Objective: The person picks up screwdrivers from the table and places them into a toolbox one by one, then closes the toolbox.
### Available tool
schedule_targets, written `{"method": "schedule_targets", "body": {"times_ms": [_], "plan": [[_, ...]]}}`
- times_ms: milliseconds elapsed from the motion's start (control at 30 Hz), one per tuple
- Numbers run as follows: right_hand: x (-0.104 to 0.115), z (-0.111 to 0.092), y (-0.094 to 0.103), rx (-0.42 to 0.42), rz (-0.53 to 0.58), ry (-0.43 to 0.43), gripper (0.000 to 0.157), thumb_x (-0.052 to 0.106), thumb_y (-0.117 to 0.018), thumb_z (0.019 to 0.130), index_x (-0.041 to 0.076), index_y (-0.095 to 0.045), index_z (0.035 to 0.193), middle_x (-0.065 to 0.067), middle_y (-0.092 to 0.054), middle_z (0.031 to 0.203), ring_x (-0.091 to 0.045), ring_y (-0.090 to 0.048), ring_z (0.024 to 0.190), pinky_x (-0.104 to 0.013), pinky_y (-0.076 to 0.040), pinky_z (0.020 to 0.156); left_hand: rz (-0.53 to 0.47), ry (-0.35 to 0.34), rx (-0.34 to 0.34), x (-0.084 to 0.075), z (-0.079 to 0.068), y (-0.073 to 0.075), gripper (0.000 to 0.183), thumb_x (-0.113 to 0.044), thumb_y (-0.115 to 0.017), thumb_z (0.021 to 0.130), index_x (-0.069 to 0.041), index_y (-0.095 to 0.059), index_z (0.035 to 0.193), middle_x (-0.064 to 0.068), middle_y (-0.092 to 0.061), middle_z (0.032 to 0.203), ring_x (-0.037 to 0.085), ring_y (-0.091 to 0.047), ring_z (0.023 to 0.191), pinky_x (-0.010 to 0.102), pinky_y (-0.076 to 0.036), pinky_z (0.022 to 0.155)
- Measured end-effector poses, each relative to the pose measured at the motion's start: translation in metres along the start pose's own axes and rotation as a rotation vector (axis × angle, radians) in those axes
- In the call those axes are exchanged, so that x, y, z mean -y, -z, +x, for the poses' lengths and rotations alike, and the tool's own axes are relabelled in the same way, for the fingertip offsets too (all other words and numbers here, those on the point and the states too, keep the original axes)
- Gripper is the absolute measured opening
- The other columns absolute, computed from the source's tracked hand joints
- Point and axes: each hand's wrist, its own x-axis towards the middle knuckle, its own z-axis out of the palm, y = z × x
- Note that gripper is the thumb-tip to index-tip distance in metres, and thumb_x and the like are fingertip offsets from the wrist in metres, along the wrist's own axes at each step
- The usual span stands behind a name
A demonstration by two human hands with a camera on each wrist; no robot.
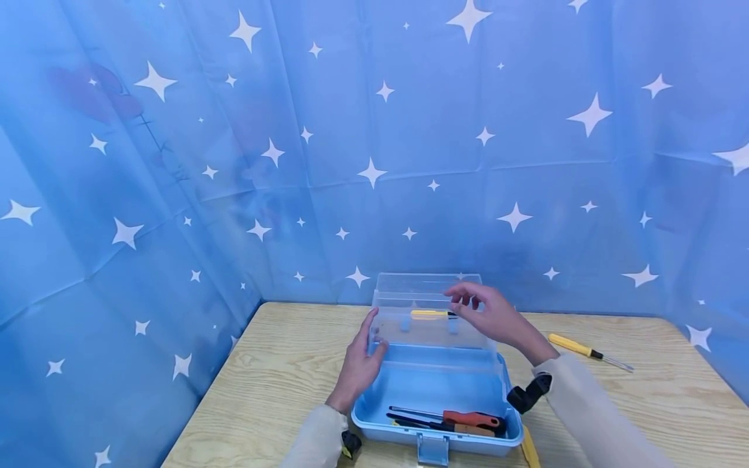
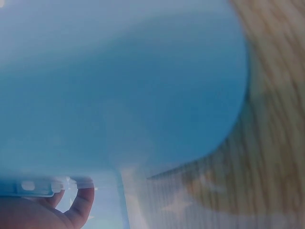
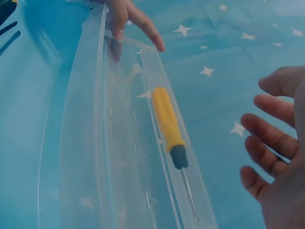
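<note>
A light blue toolbox (image 1: 433, 383) stands on the table, its clear plastic lid (image 1: 393, 320) raised at the back. My left hand (image 1: 358, 365) grips the lid's left edge, thumb on one side and fingers on the other. Lying in a narrow compartment of the lid is a screwdriver (image 3: 167, 119) with a yellow handle and black collar. My right hand (image 1: 484, 317) hovers by the lid's right end, fingers loosely bent and holding nothing; the right wrist view shows a gap between it and the screwdriver. Inside the box's front lie a red-handled screwdriver (image 1: 473, 419) and black tools.
Another yellow-handled screwdriver (image 1: 570, 344) lies on the wooden table (image 1: 281, 377) to the right. A yellow handle (image 1: 529, 448) pokes out beside the box's front right corner. The box's latch (image 1: 433, 450) hangs down in front. A blue star-patterned curtain (image 1: 328, 130) hangs behind the table.
</note>
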Motion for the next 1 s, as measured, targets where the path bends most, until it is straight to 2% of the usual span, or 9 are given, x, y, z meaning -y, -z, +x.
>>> {"method": "schedule_targets", "body": {"times_ms": [267,467,700,933,1000], "plan": [[-0.001,-0.021,0.012,-0.002,-0.021,-0.019,0.023,0.023,-0.062,0.098,0.017,-0.066,0.120,0.004,-0.064,0.097,-0.017,-0.054,0.087,-0.027,-0.051,0.073,-0.006,-0.009,0.008,0.002,0.001,0.000,0.062,-0.031,-0.052,0.103,-0.048,-0.022,0.154,-0.003,-0.032,0.161,0.032,-0.038,0.143,0.061,-0.035,0.112],[-0.003,-0.034,0.017,0.007,-0.032,-0.025,0.023,0.025,-0.061,0.099,0.018,-0.065,0.120,0.005,-0.062,0.095,-0.015,-0.053,0.085,-0.025,-0.049,0.068,-0.004,-0.009,0.004,0.002,0.001,0.001,0.061,-0.033,-0.052,0.103,-0.049,-0.022,0.153,-0.003,-0.032,0.161,0.033,-0.039,0.143,0.062,-0.035,0.111],[-0.006,-0.052,0.023,0.001,-0.020,-0.026,0.023,0.018,-0.061,0.099,0.011,-0.065,0.121,0.004,-0.064,0.096,-0.012,-0.053,0.083,-0.024,-0.049,0.067,-0.008,-0.015,0.005,0.000,-0.001,0.001,0.061,-0.031,-0.052,0.103,-0.048,-0.023,0.154,-0.002,-0.034,0.160,0.033,-0.039,0.142,0.062,-0.035,0.111],[-0.017,-0.074,0.031,-0.006,0.071,-0.065,0.025,0.014,-0.057,0.101,0.006,-0.063,0.124,-0.012,-0.067,0.106,-0.009,-0.061,0.087,-0.023,-0.054,0.068,-0.008,-0.014,0.001,-0.001,-0.001,0.001,0.062,-0.028,-0.051,0.103,-0.048,-0.022,0.154,-0.002,-0.034,0.160,0.033,-0.039,0.142,0.062,-0.035,0.111],[-0.021,-0.081,0.034,-0.007,0.094,-0.072,0.026,0.013,-0.056,0.101,0.003,-0.062,0.125,-0.012,-0.067,0.107,-0.009,-0.063,0.089,-0.024,-0.056,0.070,-0.010,-0.010,0.005,-0.002,0.000,0.001,0.062,-0.027,-0.051,0.103,-0.048,-0.022,0.154,-0.002,-0.034,0.160,0.033,-0.039,0.142,0.062,-0.035,0.111]]}}
